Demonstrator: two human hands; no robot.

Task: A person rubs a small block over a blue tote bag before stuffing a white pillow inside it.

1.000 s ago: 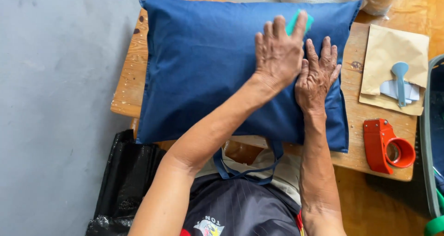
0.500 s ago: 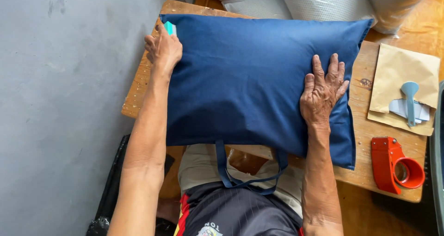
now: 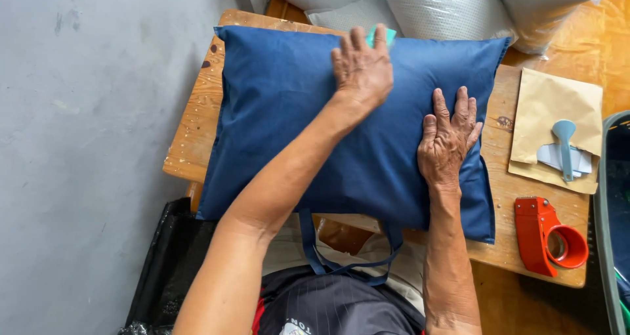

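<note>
A dark blue pillow (image 3: pixel 315 125) is laid flat across the wooden desk (image 3: pixel 190 145), covering most of it. The left hand (image 3: pixel 362 69) is pressed on the pillow's far edge, and a small teal object (image 3: pixel 382 34) is pinched under its fingers (image 3: pixel 357 43). The right hand (image 3: pixel 447 141) is spread flat on the pillow's right part, fingers open and nothing gripped. 2 blue straps (image 3: pixel 315 250) hang off the near edge. To the right, a brown envelope (image 3: pixel 551 99), a light blue tool (image 3: pixel 564 145) and a red tape dispenser (image 3: pixel 548 236) are seen.
</note>
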